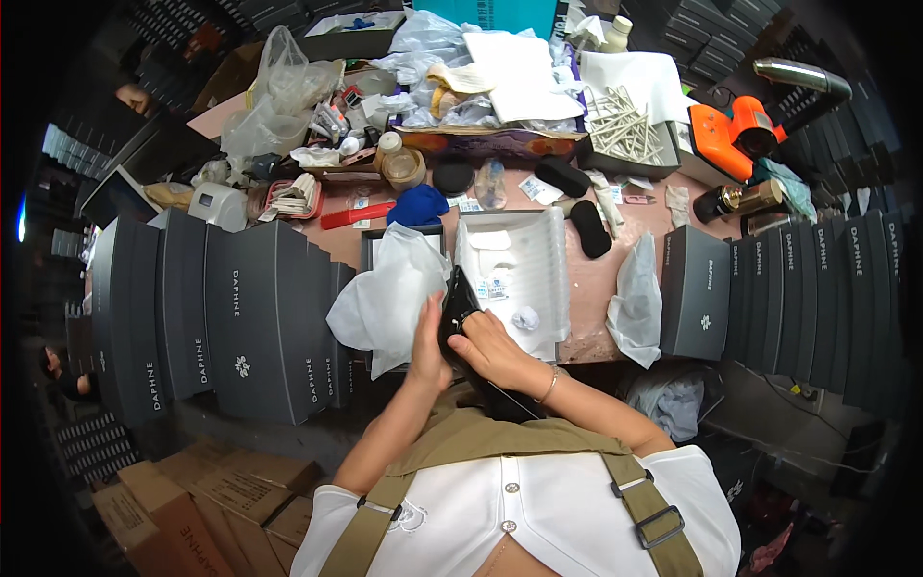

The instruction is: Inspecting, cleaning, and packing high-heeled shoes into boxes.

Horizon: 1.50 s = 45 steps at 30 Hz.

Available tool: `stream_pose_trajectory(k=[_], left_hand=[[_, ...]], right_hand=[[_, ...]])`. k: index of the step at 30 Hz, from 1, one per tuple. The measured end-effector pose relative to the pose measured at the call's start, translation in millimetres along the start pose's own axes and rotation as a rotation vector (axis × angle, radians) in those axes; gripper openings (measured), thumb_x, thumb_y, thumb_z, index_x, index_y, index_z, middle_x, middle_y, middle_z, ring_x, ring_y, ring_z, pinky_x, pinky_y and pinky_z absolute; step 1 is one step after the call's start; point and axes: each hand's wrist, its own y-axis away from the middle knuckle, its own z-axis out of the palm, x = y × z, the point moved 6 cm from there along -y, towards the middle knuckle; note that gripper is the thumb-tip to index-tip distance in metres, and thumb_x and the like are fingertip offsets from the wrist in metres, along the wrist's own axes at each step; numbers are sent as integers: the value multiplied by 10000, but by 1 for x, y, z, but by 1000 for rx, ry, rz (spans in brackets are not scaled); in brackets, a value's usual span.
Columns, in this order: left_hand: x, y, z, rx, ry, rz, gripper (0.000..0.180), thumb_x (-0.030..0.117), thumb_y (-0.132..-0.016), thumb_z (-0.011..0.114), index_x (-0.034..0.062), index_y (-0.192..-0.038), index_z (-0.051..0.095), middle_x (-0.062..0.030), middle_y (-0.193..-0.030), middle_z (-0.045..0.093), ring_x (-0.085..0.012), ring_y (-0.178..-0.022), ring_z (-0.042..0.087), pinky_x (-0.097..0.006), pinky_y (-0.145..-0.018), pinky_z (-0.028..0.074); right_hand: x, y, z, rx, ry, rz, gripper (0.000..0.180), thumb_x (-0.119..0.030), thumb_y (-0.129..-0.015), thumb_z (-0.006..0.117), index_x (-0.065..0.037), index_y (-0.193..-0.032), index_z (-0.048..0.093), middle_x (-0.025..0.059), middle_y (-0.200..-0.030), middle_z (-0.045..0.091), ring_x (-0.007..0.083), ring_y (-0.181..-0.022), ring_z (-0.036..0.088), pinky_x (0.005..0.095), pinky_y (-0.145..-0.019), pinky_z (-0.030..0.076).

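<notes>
Item in hand: one glossy black pointed shoe (460, 306), held over the near edge of the pink worktable (596, 279), in front of the open white-lined box (553, 260).

Left hand (430, 338): my fingers are closed around the shoe's left side, thumb up along it. Right hand (492, 348): my fingers are curled over its right side and lower part, clamped on it as well. To do this well, I judge I should keep both grips firm but light on the shiny surface, turn the shoe slowly, and keep it above the crumpled white tissue paper (389, 293) so it meets nothing hard.

Surface, left to right:
- Row of dark grey cardboard shoe boxes (240, 317), standing on edge, just left of the tissue.
- Clear plastic bags (279, 91), far left of the table.
- Red flat tool (358, 214) and blue cloth (419, 205), behind the open box.
- Tray of pale wooden sticks (625, 135), far right centre.
- Orange heat gun (733, 135), beside it.
- Second row of dark grey boxes (817, 288), right edge.

Room: brown cardboard cartons (207, 495) on the floor at lower left; dark stacked shelving around the rim, too dim to list.
</notes>
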Motion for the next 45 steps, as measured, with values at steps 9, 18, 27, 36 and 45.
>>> stream_pose_trajectory(k=[9, 18, 27, 36, 45], left_hand=[[-20, 13, -28, 152, 271, -101, 619, 607, -908, 455, 51, -1152, 576, -110, -1092, 625, -246, -998, 602, -402, -907, 483], [-1, 40, 5, 78, 334, -257, 822, 705, -885, 353, 20, -1328, 450, -212, -1127, 608, -313, -976, 616, -427, -879, 500], [-3, 22, 9, 109, 328, 50, 670, 599, -937, 406, 68, -1344, 414, -90, -1296, 521, -224, -1186, 494, -381, -1041, 355], [-17, 20, -20, 222, 220, -7, 393, 155, -862, 616, 43, -1222, 505, -71, -1151, 578, -179, -1043, 552, -338, -924, 442], [-14, 19, -31, 218, 296, 20, 338, 244, -914, 585, 52, -1169, 477, -82, -1112, 568, -187, -1033, 558, -349, -912, 450]], right_hand=[[48, -14, -46, -202, -545, 257, 389, -318, -959, 514, 14, -916, 713, 144, -845, 705, 234, -809, 653, 321, -818, 497], [171, -97, -73, 154, 748, -156, 63, -109, -788, 578, -57, -773, 609, 118, -853, 594, 302, -819, 603, 407, -647, 514], [-18, -32, -31, -35, 305, -295, 158, -176, -804, 652, -37, -753, 596, 143, -706, 543, 332, -627, 591, 413, -555, 493], [85, -83, -66, 223, 612, -100, 224, -105, -780, 614, -89, -997, 667, 130, -1075, 619, 307, -927, 602, 404, -736, 502], [58, -74, -83, 179, -57, 51, 189, -59, -742, 639, -50, -930, 628, 172, -962, 607, 324, -815, 608, 405, -700, 486]])
